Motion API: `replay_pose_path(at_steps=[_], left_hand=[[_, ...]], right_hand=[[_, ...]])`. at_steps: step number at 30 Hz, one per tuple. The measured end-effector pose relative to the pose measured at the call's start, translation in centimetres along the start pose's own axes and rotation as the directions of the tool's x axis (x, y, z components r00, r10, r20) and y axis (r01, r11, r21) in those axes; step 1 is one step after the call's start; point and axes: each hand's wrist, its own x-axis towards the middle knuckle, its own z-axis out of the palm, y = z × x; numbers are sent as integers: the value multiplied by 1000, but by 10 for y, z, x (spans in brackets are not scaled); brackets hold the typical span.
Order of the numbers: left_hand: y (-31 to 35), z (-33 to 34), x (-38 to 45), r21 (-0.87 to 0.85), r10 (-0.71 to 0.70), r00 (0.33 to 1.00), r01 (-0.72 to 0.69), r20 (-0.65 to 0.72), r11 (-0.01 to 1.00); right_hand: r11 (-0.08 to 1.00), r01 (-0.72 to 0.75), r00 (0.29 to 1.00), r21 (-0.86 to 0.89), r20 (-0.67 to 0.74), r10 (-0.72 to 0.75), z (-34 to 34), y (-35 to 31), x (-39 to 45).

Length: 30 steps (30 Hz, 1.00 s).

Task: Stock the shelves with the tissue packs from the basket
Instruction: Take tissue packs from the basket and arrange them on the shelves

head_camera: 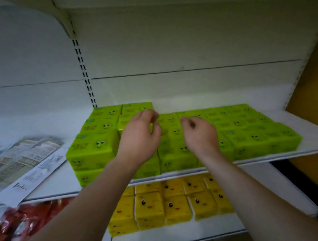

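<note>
Both hands are over the green packs (174, 138) at frame centre on the upper shelf (303, 115). Left hand (139, 138) and right hand (200, 134) have loosely curled fingers and hold nothing. The packs lie directly under the fingers; contact cannot be told. Recommended: square the rows, pressing them level and flush. Basket not in view.

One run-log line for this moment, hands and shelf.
left hand: over green tissue packs, fingers curled, nothing visibly held | right hand: same | yellow packs: shelf below
</note>
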Motion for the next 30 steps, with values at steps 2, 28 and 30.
replay_pose_path(at_steps=[2, 28, 30], left_hand=[[44, 26, -24, -174, 39, 999, -32, 37, 984], [309, 224, -462, -451, 433, -198, -53, 879, 891], [310, 222, -466, -437, 417, -227, -46, 880, 898]], right_hand=[[999, 6, 1000, 47, -9, -6, -44, 30, -24], [600, -23, 125, -799, 594, 795, -363, 304, -475], [578, 53, 147, -814, 579, 802, -364, 304, -482]])
